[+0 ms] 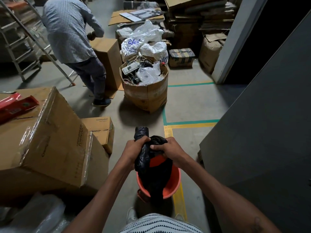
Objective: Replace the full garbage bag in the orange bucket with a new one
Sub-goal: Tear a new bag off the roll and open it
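Clamping both hands on the bunched neck of the black bag (152, 179): left hand (134, 147) at 9 o'clock of the bunch, right hand (169, 147) at 3 o'clock, fingers curled tight into the plastic, knuckles close together. Hanging at 6 o'clock in the frame, down inside the orange bucket (176, 179) on the floor, just beside a yellow line (178, 204). Looking soft, thin and slippery, and probably sagging under its load. Likely safest gripping just under the gathered neck, where the film is bunching thick, not on the stretched sides. Counting one bag, one bucket, two hands. Poking up at 12 o'clock of the left hand, a black stub (141, 132), either the bag's tail or a fresh roll, impossible telling. Bending over a box (107, 54) at 11 o'clock, one other person (70, 31).
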Available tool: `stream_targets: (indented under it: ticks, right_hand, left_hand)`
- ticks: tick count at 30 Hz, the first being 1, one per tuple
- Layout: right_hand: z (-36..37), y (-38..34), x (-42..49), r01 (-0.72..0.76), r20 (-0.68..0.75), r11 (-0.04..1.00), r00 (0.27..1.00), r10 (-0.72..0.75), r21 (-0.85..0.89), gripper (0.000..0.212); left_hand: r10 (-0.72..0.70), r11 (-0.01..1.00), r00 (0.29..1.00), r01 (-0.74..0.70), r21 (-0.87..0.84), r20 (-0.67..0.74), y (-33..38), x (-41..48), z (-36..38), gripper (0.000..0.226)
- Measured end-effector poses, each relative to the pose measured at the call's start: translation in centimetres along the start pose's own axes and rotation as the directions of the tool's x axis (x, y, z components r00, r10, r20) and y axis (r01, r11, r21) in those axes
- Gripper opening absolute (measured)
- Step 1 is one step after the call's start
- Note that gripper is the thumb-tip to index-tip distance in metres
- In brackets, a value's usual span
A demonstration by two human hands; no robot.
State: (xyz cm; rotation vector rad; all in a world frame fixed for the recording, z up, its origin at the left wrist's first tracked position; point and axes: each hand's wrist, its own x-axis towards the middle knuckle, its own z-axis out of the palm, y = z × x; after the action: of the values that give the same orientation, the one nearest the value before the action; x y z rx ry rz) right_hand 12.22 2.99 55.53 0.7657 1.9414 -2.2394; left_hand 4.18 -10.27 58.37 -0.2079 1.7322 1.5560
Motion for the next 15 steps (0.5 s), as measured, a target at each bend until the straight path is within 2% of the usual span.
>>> stream_targets:
  ticks: [4,6,8,11,13,15]
  right_hand:
    - [-0.6,0.1,0.4,-0.119,-0.026,0.992,0.992,0.120,0.033,0.038]
    - [-0.6,0.1,0.4,-0.125,-0.017,0.992,0.992,0.126,0.035,0.048]
    - [-0.6,0.0,0.0,-0.116,-0.003,0.993,0.993,0.116,0.034,0.042]
    - [-0.8,-0.2,-0.5,-0.104,0.024,0.994,0.994,0.104,0.033,0.028]
    - [-1.2,-0.3,-0.8,-0.086,0.050,0.996,0.995,0.085,0.022,0.023]
    - [-1.7,-0.5,-1.2,-0.082,0.057,0.997,0.995,0.082,-0.005,0.015]
  left_hand:
    - [-0.027,0.999,0.999,0.026,0.033,0.018,0.4,0.0,-0.5,0.053]
    - [-0.013,0.998,1.000,0.012,0.065,0.007,0.5,-0.1,-0.4,0.048]
    - [0.014,0.994,1.000,-0.013,0.111,-0.011,0.4,-0.4,-0.2,0.035]
    - [0.035,0.990,0.999,-0.034,0.134,0.001,0.2,-0.6,-0.3,0.028]
    - [0.032,0.994,0.999,-0.034,0.108,0.020,0.2,-0.8,-0.4,0.031]
    - [0.012,0.999,0.999,-0.013,0.043,0.040,0.1,-0.8,-0.5,0.047]
